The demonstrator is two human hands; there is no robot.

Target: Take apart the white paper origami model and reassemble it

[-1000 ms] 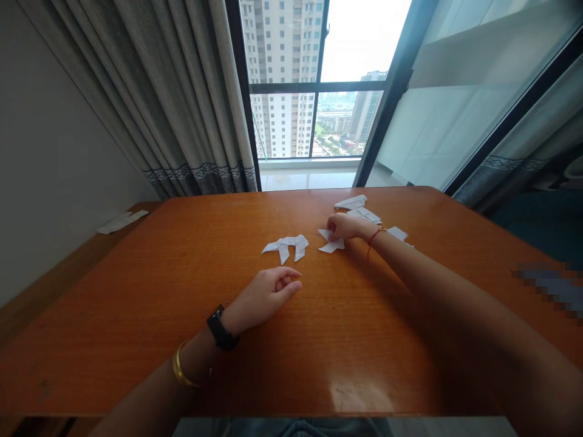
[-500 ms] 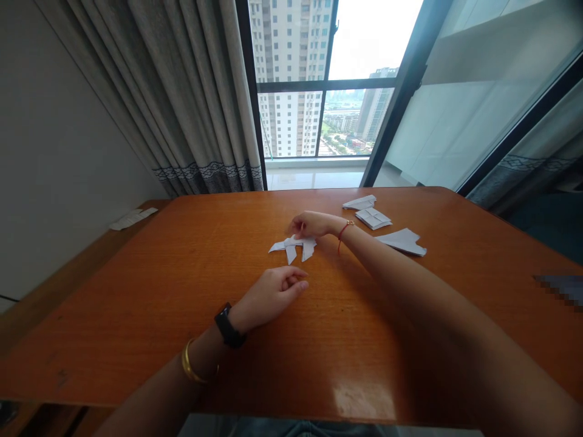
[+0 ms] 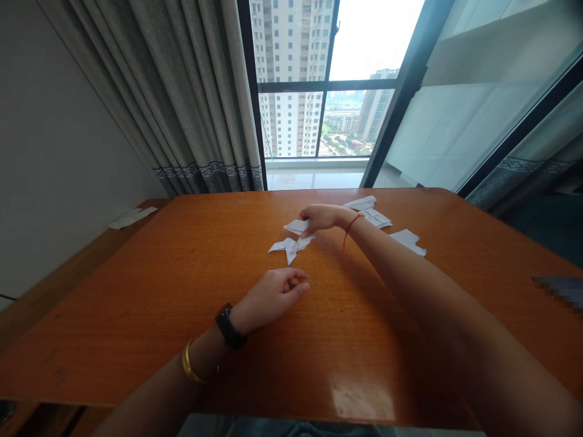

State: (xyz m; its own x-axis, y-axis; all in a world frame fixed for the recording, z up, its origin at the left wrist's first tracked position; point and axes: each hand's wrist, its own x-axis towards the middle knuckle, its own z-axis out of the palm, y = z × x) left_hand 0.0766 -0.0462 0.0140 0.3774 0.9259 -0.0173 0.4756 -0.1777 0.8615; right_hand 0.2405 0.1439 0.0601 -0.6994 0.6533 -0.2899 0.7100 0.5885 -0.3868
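The left hand (image 3: pixel 268 297) is low over the table (image 3: pixel 182 352), fingers loosely curled, thumb apart, holding nothing. Just beyond it lies the paper figure (image 3: pixel 289 247). It should be light, a little stiff along the folds and easily creased; the layered middle looks a safer hold than the thin points. The right hand (image 3: pixel 322 217) seems to pinch a white flap (image 3: pixel 296 226) at the figure, its fingertips partly hidden. Farther right lie more folded papers (image 3: pixel 377 219).
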